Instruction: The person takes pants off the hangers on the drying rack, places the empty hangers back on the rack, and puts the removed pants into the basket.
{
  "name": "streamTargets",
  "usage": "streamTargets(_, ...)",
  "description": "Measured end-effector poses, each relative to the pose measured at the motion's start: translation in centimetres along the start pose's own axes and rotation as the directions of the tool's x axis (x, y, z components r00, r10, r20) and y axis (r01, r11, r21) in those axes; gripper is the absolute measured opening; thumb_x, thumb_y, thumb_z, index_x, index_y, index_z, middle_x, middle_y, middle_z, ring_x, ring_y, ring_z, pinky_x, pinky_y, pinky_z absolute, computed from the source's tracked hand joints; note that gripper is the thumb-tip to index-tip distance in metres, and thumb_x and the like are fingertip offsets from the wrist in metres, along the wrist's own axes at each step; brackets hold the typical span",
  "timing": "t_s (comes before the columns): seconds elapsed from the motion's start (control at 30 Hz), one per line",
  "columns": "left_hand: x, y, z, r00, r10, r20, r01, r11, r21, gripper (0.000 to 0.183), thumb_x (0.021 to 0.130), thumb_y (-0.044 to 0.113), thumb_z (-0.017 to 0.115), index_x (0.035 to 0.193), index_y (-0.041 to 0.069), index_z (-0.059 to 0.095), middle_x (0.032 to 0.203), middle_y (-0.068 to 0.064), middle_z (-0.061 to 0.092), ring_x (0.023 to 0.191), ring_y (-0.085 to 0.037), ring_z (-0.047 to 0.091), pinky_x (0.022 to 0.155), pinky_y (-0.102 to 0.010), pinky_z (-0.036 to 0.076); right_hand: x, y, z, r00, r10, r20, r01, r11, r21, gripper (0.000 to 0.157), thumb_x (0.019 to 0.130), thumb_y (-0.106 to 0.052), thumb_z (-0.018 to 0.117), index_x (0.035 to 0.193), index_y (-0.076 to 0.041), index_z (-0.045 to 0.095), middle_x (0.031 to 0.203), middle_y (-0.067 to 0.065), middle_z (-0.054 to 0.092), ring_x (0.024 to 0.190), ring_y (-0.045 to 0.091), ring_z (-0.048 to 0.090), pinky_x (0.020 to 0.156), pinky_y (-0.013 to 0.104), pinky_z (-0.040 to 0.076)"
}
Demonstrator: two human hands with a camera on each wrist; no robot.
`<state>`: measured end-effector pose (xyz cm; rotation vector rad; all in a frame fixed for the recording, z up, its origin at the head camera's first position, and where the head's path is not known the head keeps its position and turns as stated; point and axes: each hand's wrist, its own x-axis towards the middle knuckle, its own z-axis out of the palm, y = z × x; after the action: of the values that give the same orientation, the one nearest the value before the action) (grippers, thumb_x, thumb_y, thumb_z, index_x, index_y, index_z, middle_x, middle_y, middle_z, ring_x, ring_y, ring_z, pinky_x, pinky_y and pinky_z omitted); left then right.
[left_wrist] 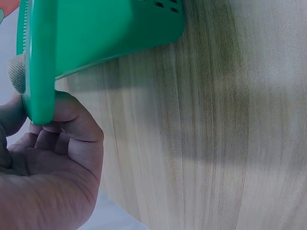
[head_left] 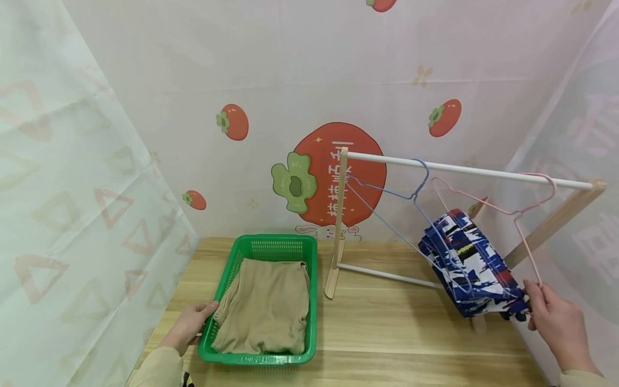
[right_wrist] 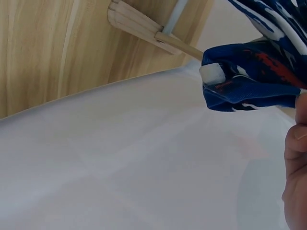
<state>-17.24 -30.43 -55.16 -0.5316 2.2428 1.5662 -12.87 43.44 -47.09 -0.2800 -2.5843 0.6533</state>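
Observation:
A green plastic basket [head_left: 313, 301] stands on the left of the table with a folded khaki garment [head_left: 266, 306] inside. My left hand [head_left: 193, 322] grips its left rim; in the left wrist view, the thumb and curled fingers [left_wrist: 86, 120] pinch the rim [left_wrist: 43, 62]. At the right, a blue, white and red patterned garment [head_left: 476, 252] drapes over a pink hanger [head_left: 493, 205] hooked on the rack's bar. My right hand [head_left: 556, 317] pinches the cloth near the hanger's lower right corner. The right wrist view shows a bunched fold of the garment [right_wrist: 249, 96] beside the fingers [right_wrist: 297, 139].
A small rack with a white top bar [head_left: 474, 170] and wooden posts [head_left: 340, 215] stands on the right of the wooden table [head_left: 377, 333]. An unloaded blue hanger [head_left: 420, 199] hangs from it, overlapping the patterned garment. Printed cloth walls [head_left: 184, 107] enclose the table.

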Motion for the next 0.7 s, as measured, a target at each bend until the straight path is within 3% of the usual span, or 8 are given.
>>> streamTargets(0.5, 0.0, 0.1, -0.1, 1.000, 0.009, 0.015, -0.009, 1.000, 0.004, 0.067, 0.108, 0.044, 0.047, 0.143, -0.014, 0.044, 0.098, -0.010, 0.071, 0.083, -0.019, 0.070, 0.073, -0.041, 0.062, -0.6, 0.7, -1.2, 0.988, 0.100, 0.116, -0.118, 0.980, 0.158, 0.045, 0.112, -0.034, 0.038, 0.103, 0.004, 0.060, 0.059, 0.004, 0.054, 0.047, 0.015, 0.050, 0.043, 0.025, 0.040)
streamTargets(0.7, 0.0, 0.0, 0.0, 1.000, 0.010, 0.017, -0.010, 1.000, 0.000, 0.068, 0.108, 0.044, 0.047, 0.143, -0.015, 0.043, 0.099, -0.010, 0.071, 0.084, -0.019, 0.070, 0.073, -0.041, 0.062, -0.3, 1.0, -1.7, 0.965, 0.164, 0.204, -0.200, 0.964, 0.175, 0.053, 0.112, -0.039, 0.034, 0.113, 0.007, 0.059, 0.067, 0.008, 0.058, 0.053, 0.017, 0.053, 0.046, 0.025, 0.048)
